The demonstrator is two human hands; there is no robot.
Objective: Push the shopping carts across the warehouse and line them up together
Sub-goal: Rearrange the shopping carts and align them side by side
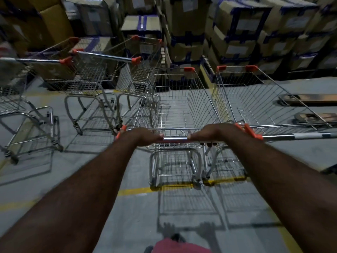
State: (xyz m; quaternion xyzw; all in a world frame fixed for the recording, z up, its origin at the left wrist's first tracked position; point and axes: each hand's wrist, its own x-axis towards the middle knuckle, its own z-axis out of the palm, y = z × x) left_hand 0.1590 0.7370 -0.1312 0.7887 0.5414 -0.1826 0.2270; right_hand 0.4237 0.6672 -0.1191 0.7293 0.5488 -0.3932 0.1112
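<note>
A wire shopping cart (182, 99) with orange corner caps stands straight ahead of me. Both hands grip its chrome handle bar (175, 139): my left hand (144, 136) near the left end, my right hand (213, 133) near the right end. Touching its right side is a second cart (264, 99), facing the same way, its handle (299, 136) running off to the right. Two more carts (87, 73) stand at an angle to the left, and part of another cart (11, 99) shows at the left edge.
Stacks of taped cardboard boxes (237, 33) wall off the far side, just beyond the cart fronts. A flat pallet-truck fork (310, 101) lies on the floor at right. Yellow floor lines (138, 190) cross the grey concrete under the carts.
</note>
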